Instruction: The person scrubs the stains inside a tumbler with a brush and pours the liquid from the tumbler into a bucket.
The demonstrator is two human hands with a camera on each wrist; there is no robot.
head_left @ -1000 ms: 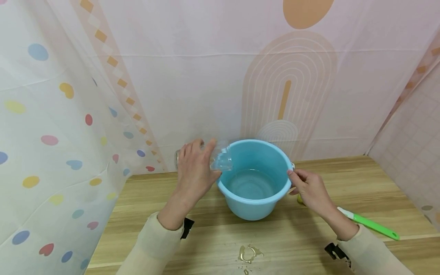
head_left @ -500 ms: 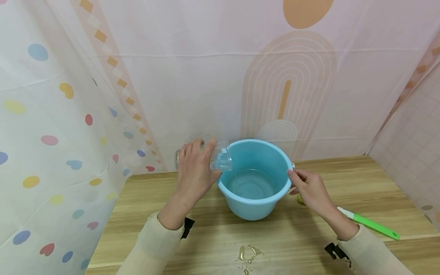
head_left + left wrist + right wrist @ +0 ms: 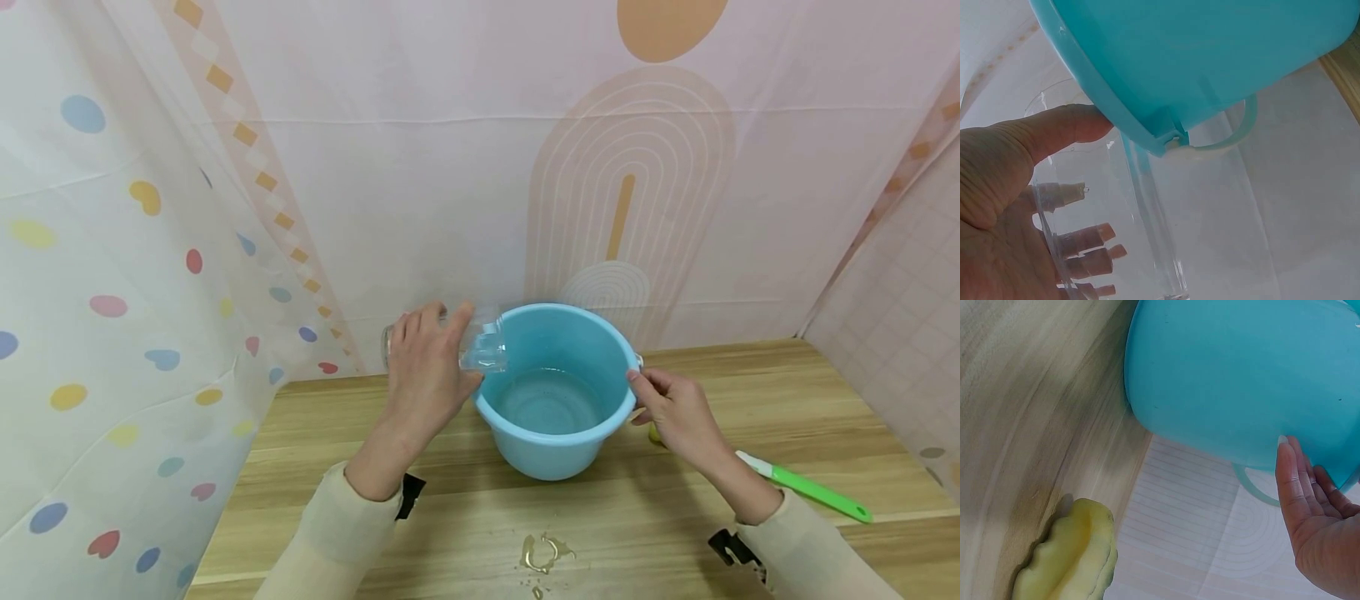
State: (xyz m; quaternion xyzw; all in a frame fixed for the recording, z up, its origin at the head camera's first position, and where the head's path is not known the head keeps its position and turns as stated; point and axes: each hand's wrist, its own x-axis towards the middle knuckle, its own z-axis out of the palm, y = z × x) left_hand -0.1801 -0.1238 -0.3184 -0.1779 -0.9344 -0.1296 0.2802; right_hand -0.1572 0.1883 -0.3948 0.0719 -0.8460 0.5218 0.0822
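Note:
In the head view my left hand point(image 3: 423, 354) grips a clear cylindrical container point(image 3: 486, 346) from its near side. The container lies on its side in the air, its mouth at the left rim of a light blue plastic bucket point(image 3: 551, 458). Through its clear wall, the left wrist view shows the fingers point(image 3: 1088, 259), and the thumb meets the bucket's rim there. Shallow water point(image 3: 550, 404) covers the bucket's bottom. My right hand point(image 3: 675, 412) holds the bucket's right rim, thumb on top and fingers point(image 3: 1300, 472) along the outer wall.
A yellow scalloped sponge point(image 3: 1069, 553) lies on the wooden table point(image 3: 322, 467) right of the bucket. Farther right is a tool with a green handle point(image 3: 821, 493) and white end. Spilled water point(image 3: 542, 554) wets the table's front. Patterned curtains point(image 3: 420, 192) stand behind and beside.

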